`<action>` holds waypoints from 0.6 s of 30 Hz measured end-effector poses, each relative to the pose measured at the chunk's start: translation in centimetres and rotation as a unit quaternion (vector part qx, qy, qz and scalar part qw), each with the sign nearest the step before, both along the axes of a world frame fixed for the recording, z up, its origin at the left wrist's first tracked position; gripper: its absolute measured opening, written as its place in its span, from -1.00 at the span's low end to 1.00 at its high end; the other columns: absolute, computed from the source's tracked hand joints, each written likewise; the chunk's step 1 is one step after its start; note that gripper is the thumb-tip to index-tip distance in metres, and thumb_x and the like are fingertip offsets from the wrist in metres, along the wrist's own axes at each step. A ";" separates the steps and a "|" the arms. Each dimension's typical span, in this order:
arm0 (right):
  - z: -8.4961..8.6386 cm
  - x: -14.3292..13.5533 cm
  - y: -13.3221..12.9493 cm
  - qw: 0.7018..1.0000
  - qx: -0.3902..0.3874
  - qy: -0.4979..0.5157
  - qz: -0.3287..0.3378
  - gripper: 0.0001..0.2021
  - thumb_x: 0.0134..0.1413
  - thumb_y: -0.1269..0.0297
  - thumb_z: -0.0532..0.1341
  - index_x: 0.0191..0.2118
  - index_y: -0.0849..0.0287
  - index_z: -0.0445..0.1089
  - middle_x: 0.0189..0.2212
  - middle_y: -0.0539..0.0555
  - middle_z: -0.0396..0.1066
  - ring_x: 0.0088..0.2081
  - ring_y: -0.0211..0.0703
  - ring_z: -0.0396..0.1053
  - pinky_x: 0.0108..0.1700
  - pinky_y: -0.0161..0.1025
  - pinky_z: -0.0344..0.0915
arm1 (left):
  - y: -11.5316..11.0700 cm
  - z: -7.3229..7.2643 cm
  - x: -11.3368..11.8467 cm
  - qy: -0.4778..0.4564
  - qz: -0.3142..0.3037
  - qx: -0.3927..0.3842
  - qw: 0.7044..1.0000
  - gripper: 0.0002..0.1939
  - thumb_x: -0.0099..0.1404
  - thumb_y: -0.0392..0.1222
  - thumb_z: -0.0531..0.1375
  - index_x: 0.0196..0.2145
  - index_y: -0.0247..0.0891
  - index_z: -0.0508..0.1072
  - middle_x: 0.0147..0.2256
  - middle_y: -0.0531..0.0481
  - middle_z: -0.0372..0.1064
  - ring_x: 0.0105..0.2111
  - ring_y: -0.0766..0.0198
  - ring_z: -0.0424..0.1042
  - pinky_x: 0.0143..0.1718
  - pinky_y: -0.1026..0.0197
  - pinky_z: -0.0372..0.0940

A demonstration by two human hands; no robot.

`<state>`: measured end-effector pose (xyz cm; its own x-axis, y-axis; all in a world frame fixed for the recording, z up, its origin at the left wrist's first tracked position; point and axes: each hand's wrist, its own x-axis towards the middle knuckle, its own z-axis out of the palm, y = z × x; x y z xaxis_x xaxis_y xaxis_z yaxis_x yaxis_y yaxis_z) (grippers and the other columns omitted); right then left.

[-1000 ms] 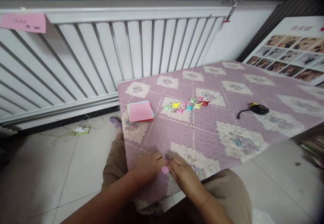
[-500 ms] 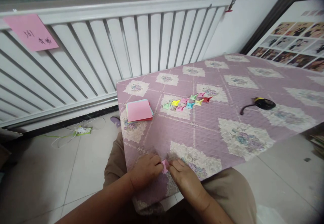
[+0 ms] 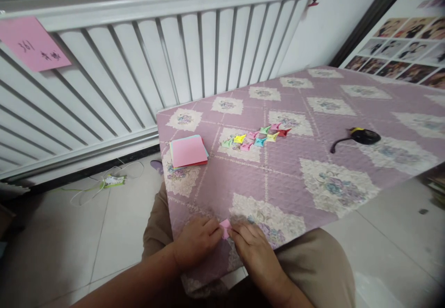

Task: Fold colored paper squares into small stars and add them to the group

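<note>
A small folded piece of pink paper (image 3: 225, 228) lies at the near edge of the table, between my two hands. My left hand (image 3: 199, 239) has its curled fingers on the paper's left side. From the other side, the fingertips of my right hand (image 3: 251, 242) press together on its right edge. Fingers cover parts of the paper, so its full shape is hidden. Farther up the cloth stand several small folded paper pieces (image 3: 259, 142) in two slanting rows, coloured green, yellow, pink, blue and red. A stack of square coloured paper (image 3: 189, 151), pink on top, sits at the left.
A purple flowered tablecloth (image 3: 239, 182) covers the table. On its right side rests a black object with a yellow patch and a short cord (image 3: 363, 136). A white radiator (image 3: 187, 53) runs behind the table. A power strip (image 3: 114, 181) with cables lies on the floor.
The camera view has shifted slightly. Both hands stay at the pink paper, with the left hand's fingers a little flatter and more of the paper showing.
</note>
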<state>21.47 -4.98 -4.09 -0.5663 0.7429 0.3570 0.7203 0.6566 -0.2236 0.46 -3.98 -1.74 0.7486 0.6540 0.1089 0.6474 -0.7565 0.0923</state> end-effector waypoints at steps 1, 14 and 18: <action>-0.1 0.0 0.0 1.000 0.003 0.001 -0.002 -0.74 0.17 0.49 0.11 -0.06 0.12 0.38 -0.16 0.06 0.45 -0.14 -0.10 0.33 -0.08 -0.12 0.21 | 0.0 0.0 0.0 0.001 -0.001 0.003 1.000 -0.79 0.42 -0.30 -0.03 -0.05 -0.27 0.32 -0.21 -0.08 0.35 -0.32 0.22 0.32 -0.35 0.19 0.23; -0.5 0.1 -1.6 0.999 0.031 -0.012 -0.039 -0.59 0.14 0.52 0.01 0.07 0.12 0.32 -0.08 0.11 0.44 0.01 -0.06 0.30 0.06 -0.08 0.20 | -0.3 -0.1 0.2 0.044 -0.010 -0.013 0.999 -0.68 0.40 -0.26 0.01 0.09 -0.31 0.21 -0.20 -0.11 0.32 -0.25 0.14 0.30 -0.30 0.12 0.26; -1.0 0.1 -2.0 0.998 0.039 -0.014 -0.055 -0.58 0.10 0.51 0.03 0.08 0.12 0.32 -0.07 0.12 0.44 0.04 -0.02 0.28 0.06 -0.06 0.17 | -0.4 0.2 0.2 0.063 -0.010 -0.032 0.997 -0.65 0.39 -0.24 0.02 0.11 -0.31 0.19 -0.17 -0.13 0.31 -0.23 0.13 0.29 -0.30 0.12 0.26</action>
